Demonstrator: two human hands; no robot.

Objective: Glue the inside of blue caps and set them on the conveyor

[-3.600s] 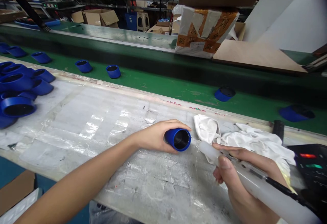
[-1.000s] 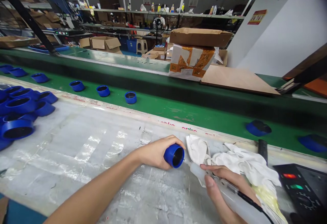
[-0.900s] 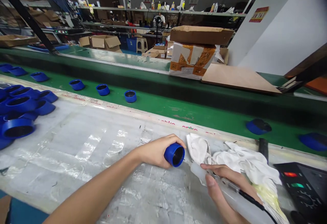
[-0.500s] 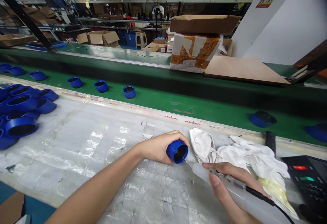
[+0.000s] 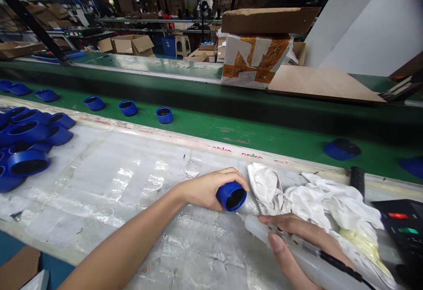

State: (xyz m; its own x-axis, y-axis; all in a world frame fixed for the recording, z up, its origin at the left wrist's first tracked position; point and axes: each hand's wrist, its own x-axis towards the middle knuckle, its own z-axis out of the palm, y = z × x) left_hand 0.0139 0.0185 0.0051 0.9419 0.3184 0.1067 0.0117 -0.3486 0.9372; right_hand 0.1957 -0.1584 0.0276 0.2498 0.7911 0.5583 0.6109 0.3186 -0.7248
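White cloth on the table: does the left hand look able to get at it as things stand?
Probably not to grasp it: the left hand is wrapped around a blue ring. Nothing shows between its fingertips and the nearby cloth, though.

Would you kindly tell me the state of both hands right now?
Left hand: closed around a blue ring.
Right hand: closed around a white tool.

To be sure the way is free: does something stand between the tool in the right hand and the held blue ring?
Nothing visible does. The translucent tool in the right hand points its needle at the lower rim of the blue ring, which the left hand grips; contact is unclear. The white cloth lies outside that gap.
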